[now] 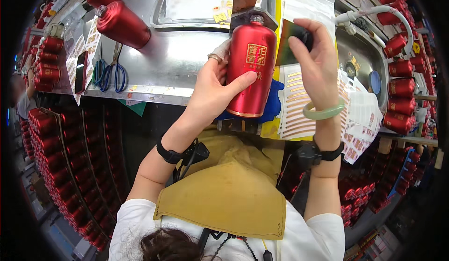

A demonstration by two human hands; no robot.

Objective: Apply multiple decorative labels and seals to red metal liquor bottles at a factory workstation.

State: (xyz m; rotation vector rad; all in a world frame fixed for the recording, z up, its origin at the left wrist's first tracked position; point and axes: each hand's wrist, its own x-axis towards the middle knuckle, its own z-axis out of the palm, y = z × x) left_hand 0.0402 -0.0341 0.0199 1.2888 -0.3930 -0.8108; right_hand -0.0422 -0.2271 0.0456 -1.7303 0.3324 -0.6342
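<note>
On the steel bench point(177, 59) (scissors point(108, 71) nearby), red bottle point(250, 69).

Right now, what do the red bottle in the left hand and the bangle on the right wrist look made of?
Red bottle: probably metal or coated ceramic, satin red, soft highlight streaks, gold square label. Bangle: pale green, translucent, glossy, like jade or glass. The left hand grips the bottle.
</note>
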